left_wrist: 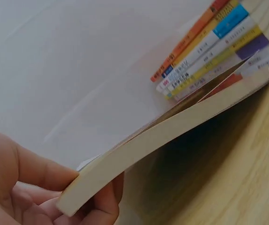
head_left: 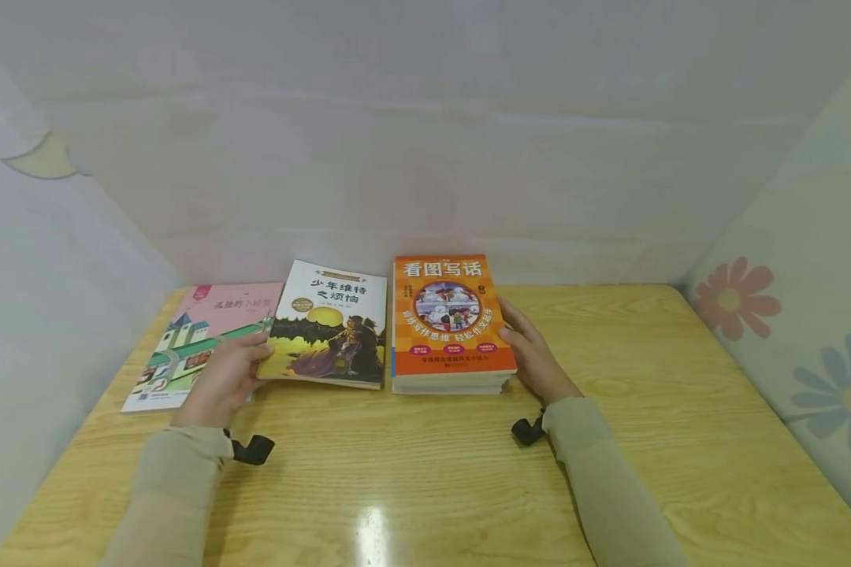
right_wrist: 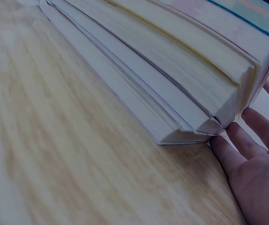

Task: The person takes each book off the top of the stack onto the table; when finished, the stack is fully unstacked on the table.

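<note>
Furthest left on the wooden table [head_left: 411, 488], a pink book [head_left: 206, 335] lies flat, partly under the left hand [head_left: 227, 378]. That hand pinches the near-left corner of the white book [head_left: 329, 331] — thumb on top, fingers curled beneath, as the left wrist view shows — and that edge is lifted off the table. Just right of it, close but apart, sits the stack [head_left: 450, 327] with an orange cover on top. The right hand [head_left: 535, 354] lies along the stack's right side, fingers straight and relaxed, fingertips [right_wrist: 228, 140] touching the page edges — clasping nothing.
</note>
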